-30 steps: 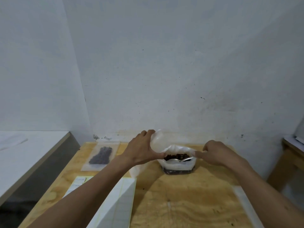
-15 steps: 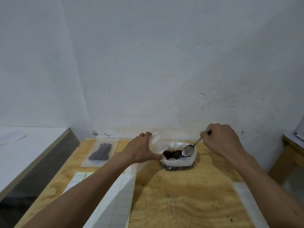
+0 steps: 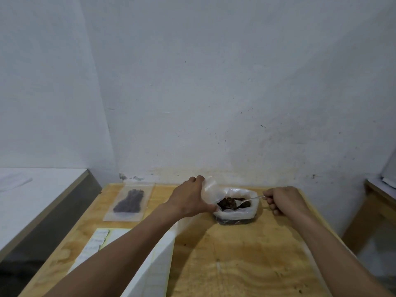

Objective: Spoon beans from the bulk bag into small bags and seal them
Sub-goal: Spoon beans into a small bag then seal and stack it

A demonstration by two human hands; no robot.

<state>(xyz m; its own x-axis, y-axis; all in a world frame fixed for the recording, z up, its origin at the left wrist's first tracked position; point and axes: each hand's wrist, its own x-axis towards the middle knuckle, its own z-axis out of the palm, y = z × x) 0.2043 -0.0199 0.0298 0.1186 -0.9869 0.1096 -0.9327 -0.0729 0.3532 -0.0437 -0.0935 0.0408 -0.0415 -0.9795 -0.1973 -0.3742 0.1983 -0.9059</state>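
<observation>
R hand (image 3: 284, 200) is pinching the handle end of a metal spoon (image 3: 246, 201), fingers curled round it, bowl dipping into the beans (image 3: 232, 203) inside the bulk bag (image 3: 235, 212). L hand (image 3: 189, 200) is gripping a small clear bag (image 3: 209, 186) just left of the bulk bag's mouth, thumb and fingers clamping the film and holding it upright w/ the opening by the spoon; can't tell how wide it's gaping. Bulk bag is sitting on the plywood bench (image 3: 246, 264) near the back wall, top rolled down, roughly centre-right. Handling, my read: small bag is looking thin, limp and slick, so it's wanting a pinch at the rim to keep the mouth open, not a hold on the body; beans are loose and rolling, so spoon is needing to travel level; bulk bag is soft-walled and prob light enough to tip if the spoon drags on the rim. Filled bag (image 3: 129, 202) is lying flat on the bench, back-left, well apart from both hands; seal state not readable. Label sheet (image 3: 96, 245) is lying front-left, white block (image 3: 154, 271) beside it under the L forearm. Count: 2 hands, 1 spoon, 1 bulk bag, 2 small bags (1 in hand, 1 filled), 1 sheet, 1 block.
</observation>
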